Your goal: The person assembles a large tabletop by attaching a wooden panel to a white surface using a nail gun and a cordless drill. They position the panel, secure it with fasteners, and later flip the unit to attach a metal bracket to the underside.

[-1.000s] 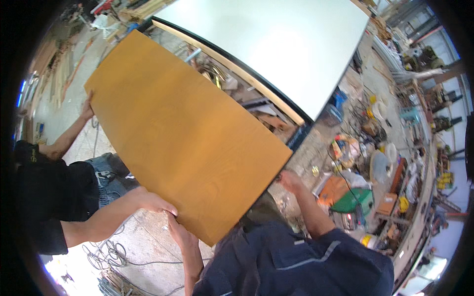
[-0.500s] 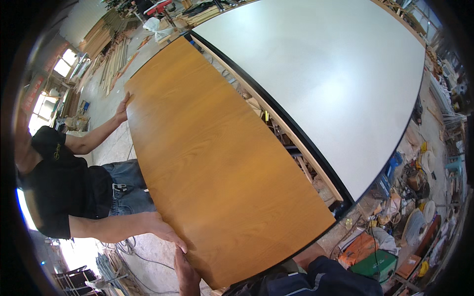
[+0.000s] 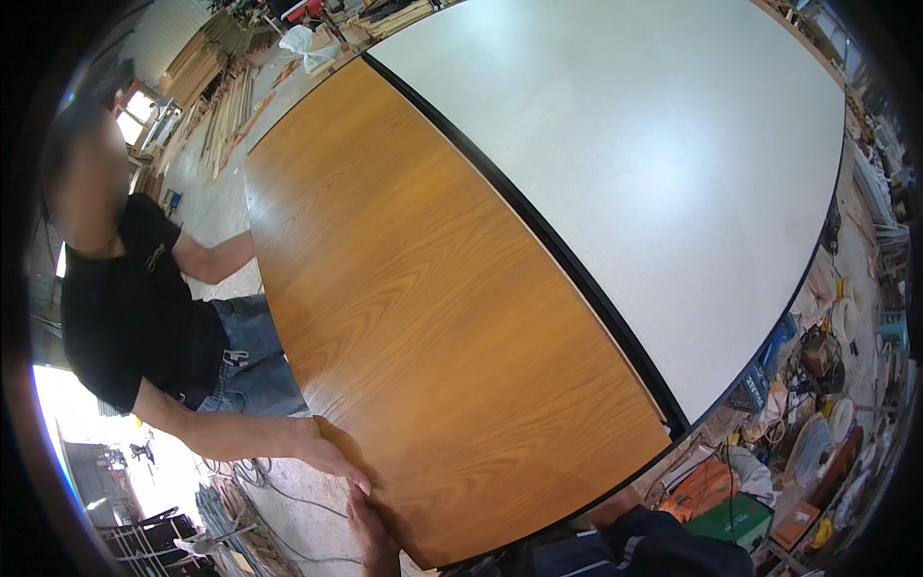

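Observation:
A large wood-grain panel (image 3: pixel 452 317) lies flat in front of me, its long right edge alongside the black strip (image 3: pixel 538 226) of a big white panel (image 3: pixel 654 144). My left hand (image 3: pixel 373 539) grips the wood-grain panel at its near left corner, fingers against the edge. Of my right arm only a bit of skin (image 3: pixel 615 507) shows at the near edge; the fingers are hidden beneath the panel. On the left a co-worker in a black shirt (image 3: pixel 125 298) has one hand (image 3: pixel 332 457) on the panel's left edge, close to mine. The co-worker's other hand is out of sight behind the panel.
At right, the floor holds a green box (image 3: pixel 731 519), an orange bag (image 3: pixel 697 490), coils of edging (image 3: pixel 812 447) and other clutter. Stacks of timber (image 3: pixel 207 62) stand at the far left. Cables (image 3: pixel 288 500) run over the floor at lower left.
The wood-grain panel has moved right and covers the framed gap beside the white panel. The co-worker has come closer, and their far hand has gone out of sight. My left hand keeps its grip.

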`<state>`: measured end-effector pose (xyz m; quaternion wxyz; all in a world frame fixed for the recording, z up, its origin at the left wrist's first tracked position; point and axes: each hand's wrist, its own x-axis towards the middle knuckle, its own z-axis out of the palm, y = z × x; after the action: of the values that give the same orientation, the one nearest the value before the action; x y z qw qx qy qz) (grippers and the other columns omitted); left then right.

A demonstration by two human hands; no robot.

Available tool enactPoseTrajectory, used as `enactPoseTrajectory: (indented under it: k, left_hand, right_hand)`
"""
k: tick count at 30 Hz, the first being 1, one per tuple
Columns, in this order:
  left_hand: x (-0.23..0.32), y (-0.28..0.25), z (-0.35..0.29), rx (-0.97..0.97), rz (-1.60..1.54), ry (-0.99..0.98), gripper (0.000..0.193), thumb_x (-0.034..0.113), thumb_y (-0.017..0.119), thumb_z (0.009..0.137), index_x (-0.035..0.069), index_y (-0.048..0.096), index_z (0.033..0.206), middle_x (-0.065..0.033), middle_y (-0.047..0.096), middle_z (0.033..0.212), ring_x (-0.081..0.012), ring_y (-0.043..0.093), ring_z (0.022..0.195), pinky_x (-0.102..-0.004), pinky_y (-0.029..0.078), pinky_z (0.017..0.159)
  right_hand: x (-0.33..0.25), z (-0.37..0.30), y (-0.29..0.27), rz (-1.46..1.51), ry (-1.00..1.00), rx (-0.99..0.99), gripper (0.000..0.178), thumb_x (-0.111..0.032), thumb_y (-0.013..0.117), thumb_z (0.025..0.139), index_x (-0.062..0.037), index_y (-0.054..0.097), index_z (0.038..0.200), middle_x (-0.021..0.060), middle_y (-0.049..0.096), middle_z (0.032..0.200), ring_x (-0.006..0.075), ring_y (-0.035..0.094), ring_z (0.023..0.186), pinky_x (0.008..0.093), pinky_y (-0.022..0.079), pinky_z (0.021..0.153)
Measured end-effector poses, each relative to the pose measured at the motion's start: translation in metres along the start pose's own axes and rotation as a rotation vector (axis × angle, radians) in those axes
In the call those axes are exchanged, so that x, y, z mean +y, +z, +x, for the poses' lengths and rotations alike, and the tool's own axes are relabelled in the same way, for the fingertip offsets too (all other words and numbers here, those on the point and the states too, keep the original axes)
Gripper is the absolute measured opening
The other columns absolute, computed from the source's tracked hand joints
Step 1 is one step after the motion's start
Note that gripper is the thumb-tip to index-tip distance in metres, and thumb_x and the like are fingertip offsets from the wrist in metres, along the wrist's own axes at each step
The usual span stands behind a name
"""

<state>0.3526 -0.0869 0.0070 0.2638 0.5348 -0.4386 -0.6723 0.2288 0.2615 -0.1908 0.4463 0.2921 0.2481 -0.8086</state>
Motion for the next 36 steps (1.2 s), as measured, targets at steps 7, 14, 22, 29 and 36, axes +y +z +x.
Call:
enactPoseTrajectory:
  k: [7, 14, 22, 29, 36]
  left_hand:
    - [-0.006, 0.009, -0.002, 0.045, 0.061, 0.005, 0.056, 0.043, 0.041, 0.108, -0.002, 0.051, 0.140, -0.0145, 0.059, 0.133, -0.0267, 0.059, 0.119, -0.0388, 0.048, 0.100]
    - [-0.002, 0.029, -0.010, 0.131, 0.120, -0.009, 0.057, 0.044, 0.040, 0.108, -0.002, 0.052, 0.139, -0.0147, 0.059, 0.133, -0.0257, 0.059, 0.118, -0.0384, 0.048, 0.100]
    - [-0.003, 0.020, -0.001, 0.053, 0.064, -0.038, 0.058, 0.047, 0.041, 0.108, 0.001, 0.051, 0.142, -0.0134, 0.059, 0.134, -0.0264, 0.058, 0.122, -0.0395, 0.047, 0.103]
    - [0.005, 0.031, -0.009, -0.167, -0.113, -0.106, 0.060, 0.048, 0.034, 0.109, 0.004, 0.044, 0.148, -0.0089, 0.051, 0.144, -0.0260, 0.048, 0.133, -0.0408, 0.040, 0.111]
    - [0.008, 0.030, -0.008, -0.241, -0.109, -0.135, 0.057, 0.045, 0.033, 0.109, 0.006, 0.042, 0.149, -0.0119, 0.049, 0.146, -0.0298, 0.048, 0.133, -0.0458, 0.038, 0.112]
  right_hand:
    - [-0.002, -0.010, 0.000, 0.028, -0.023, 0.011, 0.035, -0.024, 0.054, 0.103, -0.0040, 0.061, 0.131, 0.0098, 0.070, 0.120, 0.0258, 0.068, 0.105, 0.0428, 0.056, 0.088]
    - [0.001, -0.008, 0.007, 0.059, -0.019, -0.018, 0.035, -0.025, 0.054, 0.104, -0.0042, 0.061, 0.131, 0.0095, 0.070, 0.122, 0.0260, 0.067, 0.107, 0.0433, 0.056, 0.090]
    - [-0.002, 0.011, 0.019, 0.112, -0.045, -0.141, 0.036, -0.026, 0.053, 0.104, -0.0045, 0.061, 0.132, 0.0093, 0.069, 0.124, 0.0262, 0.067, 0.110, 0.0440, 0.056, 0.091]
    - [-0.028, 0.063, 0.033, 0.204, -0.119, -0.361, 0.037, -0.027, 0.053, 0.104, -0.0047, 0.061, 0.133, 0.0091, 0.069, 0.125, 0.0264, 0.066, 0.113, 0.0446, 0.056, 0.093]
    - [-0.071, 0.036, 0.026, 0.151, -0.283, -0.338, 0.040, -0.031, 0.052, 0.105, -0.0049, 0.060, 0.134, 0.0093, 0.067, 0.128, 0.0266, 0.065, 0.116, 0.0455, 0.055, 0.095]
